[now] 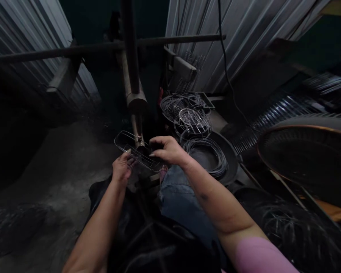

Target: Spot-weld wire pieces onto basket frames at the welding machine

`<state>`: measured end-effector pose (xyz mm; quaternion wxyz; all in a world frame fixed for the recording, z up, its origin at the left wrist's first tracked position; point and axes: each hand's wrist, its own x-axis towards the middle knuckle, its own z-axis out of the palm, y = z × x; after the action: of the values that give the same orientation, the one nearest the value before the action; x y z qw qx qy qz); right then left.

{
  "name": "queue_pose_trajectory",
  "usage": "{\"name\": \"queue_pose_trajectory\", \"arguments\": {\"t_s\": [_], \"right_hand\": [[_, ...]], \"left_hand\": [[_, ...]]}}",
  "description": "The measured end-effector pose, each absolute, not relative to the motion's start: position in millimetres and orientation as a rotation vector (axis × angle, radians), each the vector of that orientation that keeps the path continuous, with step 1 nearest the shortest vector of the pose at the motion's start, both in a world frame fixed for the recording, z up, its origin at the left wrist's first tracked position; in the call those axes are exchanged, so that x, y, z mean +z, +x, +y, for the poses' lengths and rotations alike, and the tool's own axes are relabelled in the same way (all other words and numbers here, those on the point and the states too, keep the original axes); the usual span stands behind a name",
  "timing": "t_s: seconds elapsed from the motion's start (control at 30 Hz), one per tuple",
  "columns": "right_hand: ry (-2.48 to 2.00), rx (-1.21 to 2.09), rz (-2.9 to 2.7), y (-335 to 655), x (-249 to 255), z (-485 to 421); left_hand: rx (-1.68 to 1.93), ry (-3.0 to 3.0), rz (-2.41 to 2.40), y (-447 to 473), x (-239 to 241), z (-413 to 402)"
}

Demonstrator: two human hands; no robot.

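Note:
An oblong wire frame (124, 142) lies tilted under the tip of a vertical metal press rod (136, 127). My left hand (122, 167) grips the frame's near edge from below, fingers closed on the wire. My right hand (167, 149) is closed over the frame's right end, pinching it from above. The rod's electrode tip meets the frame between my two hands. My knees, in dark cloth and blue denim, sit just below.
Round wire racks (192, 120) are stacked right of the rod, with a coil of wire rings in a dark pan (213, 156). A large dark round tray (307, 151) lies at right. Corrugated metal sheets (244, 34) form the back wall. A horizontal bar (74, 49) crosses above.

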<state>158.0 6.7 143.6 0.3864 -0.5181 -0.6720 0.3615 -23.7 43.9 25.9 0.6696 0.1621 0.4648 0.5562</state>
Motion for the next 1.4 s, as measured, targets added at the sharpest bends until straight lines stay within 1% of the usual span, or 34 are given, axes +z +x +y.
{"name": "queue_pose_trajectory", "arguments": {"t_s": [0.2, 0.47, 1.03, 1.4], "right_hand": [[-1.347, 0.935, -1.575, 163.7, 135.2, 6.9], [-1.379, 0.877, -1.542, 162.8, 137.8, 22.7], [-1.378, 1.026, -1.535, 161.3, 144.9, 28.0], [-1.361, 0.984, -1.447, 185.6, 130.1, 9.8]], "left_hand": [[1.270, 0.370, 1.005, -17.6, 22.1, 50.3], [1.232, 0.305, 1.007, -9.5, 21.9, 55.1], [1.152, 0.221, 0.981, -4.5, 10.6, 53.3], [1.141, 0.051, 1.012, -8.4, 26.6, 42.4]]}}
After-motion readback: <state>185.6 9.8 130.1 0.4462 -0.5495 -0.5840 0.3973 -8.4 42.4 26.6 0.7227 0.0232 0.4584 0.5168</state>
